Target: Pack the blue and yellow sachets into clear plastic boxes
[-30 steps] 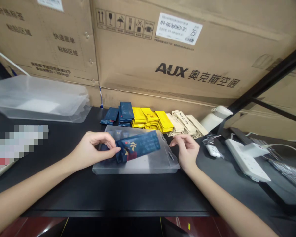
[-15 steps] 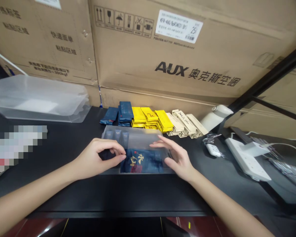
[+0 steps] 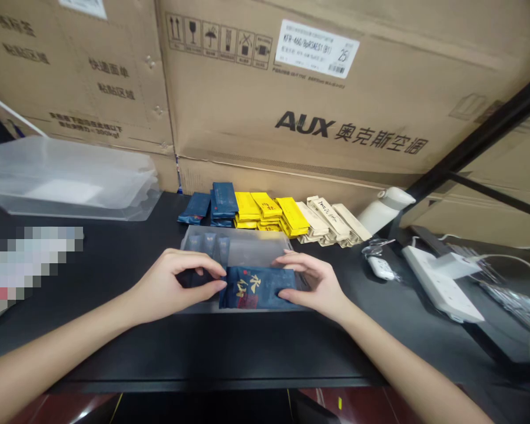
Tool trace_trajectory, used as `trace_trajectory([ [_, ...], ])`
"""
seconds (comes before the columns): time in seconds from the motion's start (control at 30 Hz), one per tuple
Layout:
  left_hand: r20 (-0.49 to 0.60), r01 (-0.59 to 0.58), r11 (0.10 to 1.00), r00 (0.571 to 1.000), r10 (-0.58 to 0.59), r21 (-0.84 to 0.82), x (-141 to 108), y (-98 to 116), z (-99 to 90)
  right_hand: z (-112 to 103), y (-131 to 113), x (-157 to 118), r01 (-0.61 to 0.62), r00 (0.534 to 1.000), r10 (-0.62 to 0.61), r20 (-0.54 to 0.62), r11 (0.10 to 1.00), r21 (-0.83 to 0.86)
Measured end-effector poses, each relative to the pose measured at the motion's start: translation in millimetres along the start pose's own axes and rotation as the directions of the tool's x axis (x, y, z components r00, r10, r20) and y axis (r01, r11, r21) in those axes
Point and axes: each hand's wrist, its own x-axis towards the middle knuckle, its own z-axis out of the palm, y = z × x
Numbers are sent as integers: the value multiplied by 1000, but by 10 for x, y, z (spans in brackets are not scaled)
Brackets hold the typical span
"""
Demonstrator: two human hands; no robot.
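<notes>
A dark blue packet with gold characters (image 3: 265, 287) lies flat over the front of a translucent plastic box (image 3: 258, 244). My left hand (image 3: 183, 281) pinches the packet's left edge between thumb and fingertips. On its right end, my right hand (image 3: 313, 282) has the thumb on top and the fingers behind, closed round it. Several blue packets (image 3: 209, 247) stand in the left part of the box, partly hidden by my left hand.
Behind the box are blue packets (image 3: 224, 200), yellow packets (image 3: 292, 215) and beige packets (image 3: 331, 219). A white bottle (image 3: 386, 212), earbud case (image 3: 381, 268) and power strip (image 3: 441, 285) are right. Clear plastic boxes (image 3: 70, 176) sit left, before cardboard boxes (image 3: 229, 118).
My right hand has moved slightly left and closed on the packet's right end. The packet now looks raised a little, and my left fingertips stay at its left edge.
</notes>
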Motion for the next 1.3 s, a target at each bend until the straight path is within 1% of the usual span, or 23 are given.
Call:
trace_trajectory([
  [0.07,2,-14,1000,1000,14,-18,-1,-1,0,6,6,5,-62,998,63,-14,994,87],
  [0.13,-5,-11,997,1000,11,-71,-7,-11,-2,11,22,26,-133,989,144,-31,964,229],
  [0.2,-27,24,987,999,-28,-162,-14,-34,-10,-2,53,60,-200,967,247,-71,897,394],
  [0.23,-49,50,977,997,-62,-208,-16,-52,-19,-21,76,82,-221,947,304,-108,856,468],
  [0.3,-127,102,959,982,-140,-265,-9,-107,-45,-89,135,130,-233,883,420,-211,782,578],
  [0.37,-226,132,959,955,-191,-250,14,-189,-83,-196,210,179,-236,785,529,-322,736,634],
  [0.4,-264,142,965,944,-200,-222,29,-238,-104,-260,253,201,-234,730,568,-379,729,643],
  [0.43,-279,154,969,938,-204,-191,45,-291,-125,-328,298,220,-234,677,595,-434,733,639],
  [0.47,-269,169,972,940,-209,-163,59,-346,-144,-397,344,235,-236,633,604,-483,746,623],
  [0.5,-241,183,973,947,-214,-142,72,-401,-160,-464,389,247,-243,605,598,-526,767,593],
  [0.53,-201,196,972,955,-219,-127,80,-452,-171,-527,432,254,-259,590,584,-557,791,554],
  [0.57,-162,206,971,961,-224,-120,86,-498,-178,-582,471,258,-275,587,560,-584,817,508],
  [0.6,-125,216,969,965,-230,-117,88,-537,-181,-629,504,258,-295,595,535,-600,840,456],
  [0.67,-77,251,960,962,-261,-122,87,-591,-178,-698,551,249,-341,638,486,-598,874,346],
  [0.77,-40,325,931,941,-335,-164,86,-612,-171,-762,579,223,-423,719,470,-511,880,214],
  [0.83,-30,346,920,934,-357,-183,92,-597,-177,-799,577,207,-466,746,475,-467,873,144],
  [0.9,-25,354,917,931,-364,-185,100,-574,-190,-833,564,197,-503,760,482,-437,861,74],
  [0.97,-20,362,913,928,-372,-187,110,-554,-202,-849,546,195,-534,763,506,-402,844,50],
  [1.0,-19,367,911,926,-377,-191,114,-547,-207,-846,537,196,-549,760,532,-373,833,71],
  [1.07,-14,376,905,922,-387,-200,120,-539,-212,-823,522,201,-577,744,596,-302,801,161],
  [1.17,-2,391,894,916,-401,-217,125,-535,-216,-791,509,205,-624,711,684,-164,721,301],
  [1.23,2,393,892,915,-403,-224,126,-533,-220,-796,496,204,-652,694,716,-75,669,357],
  [1.3,1,392,892,916,-402,-225,127,-528,-227,-815,471,202,-666,689,725,-7,638,387],
])
